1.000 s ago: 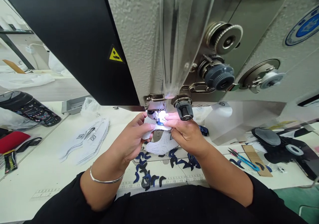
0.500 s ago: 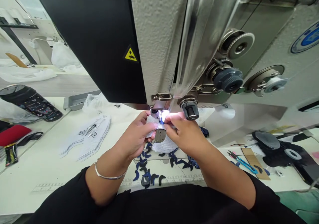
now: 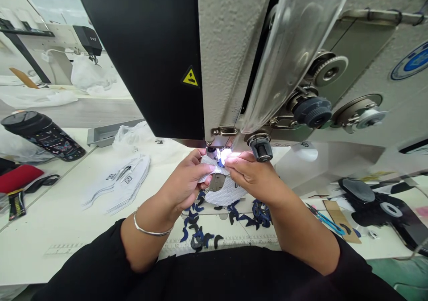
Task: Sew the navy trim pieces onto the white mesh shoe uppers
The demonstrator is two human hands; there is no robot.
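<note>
Live: left hand (image 3: 185,180) and right hand (image 3: 252,176), grips clamped on the white mesh piece (image 3: 225,193) | mesh sits under the sewing machine (image 3: 230,69) needle, mid-counter (image 3: 40,247) | step: lining up the seam | next call: feed it steady

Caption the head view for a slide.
Left hand and right hand hold white mesh fabric beneath an industrial sewing machine, navy cut pieces nearby.
</note>
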